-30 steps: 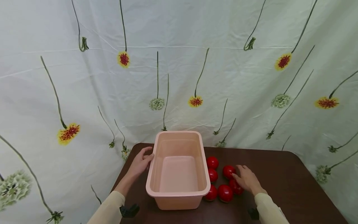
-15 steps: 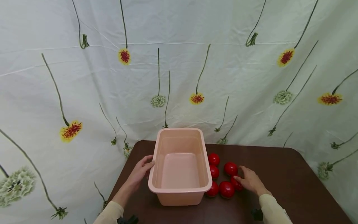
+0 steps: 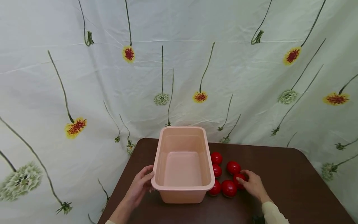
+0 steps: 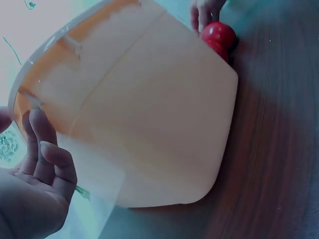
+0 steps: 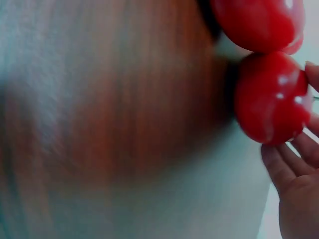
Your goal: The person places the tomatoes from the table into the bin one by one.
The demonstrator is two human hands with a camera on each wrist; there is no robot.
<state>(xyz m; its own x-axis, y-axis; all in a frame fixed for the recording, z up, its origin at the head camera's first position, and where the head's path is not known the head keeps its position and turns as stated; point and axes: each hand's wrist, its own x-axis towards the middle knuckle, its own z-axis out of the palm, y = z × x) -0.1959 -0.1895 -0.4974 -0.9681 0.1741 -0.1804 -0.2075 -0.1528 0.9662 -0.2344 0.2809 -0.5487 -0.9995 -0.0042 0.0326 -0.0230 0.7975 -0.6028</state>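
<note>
We are listing one container: a pale pink, rectangular, plastic-looking basin with rounded corners and a broad rim, which is standing upright on a dark brown, wood-grained table; we are seeing its pink floor and inner walls in full, with every counted piece lying outside it. We are counting six glossy red balls, all grouped beside the basin's right wall: three are forming a line along that wall, two of them being partly hidden by the rim, and three are lying just to their right. Of these, we are entering separately the rightmost red ball, which is meeting a neighbouring ball in the right wrist view. We are counting two bare hands. The right hand is curling partway round the rightmost ball, thumb on one side and fingers on the other, and so is holding it; we are unable to tell whether that ball is touching the table. The left hand is gripping the basin's left rim, its fingers bending beneath the edge. We are noting one cream sleeve at the right wrist, and one white cloth hanging behind, on which we are counting five yellow-and-red printed blooms.
</note>
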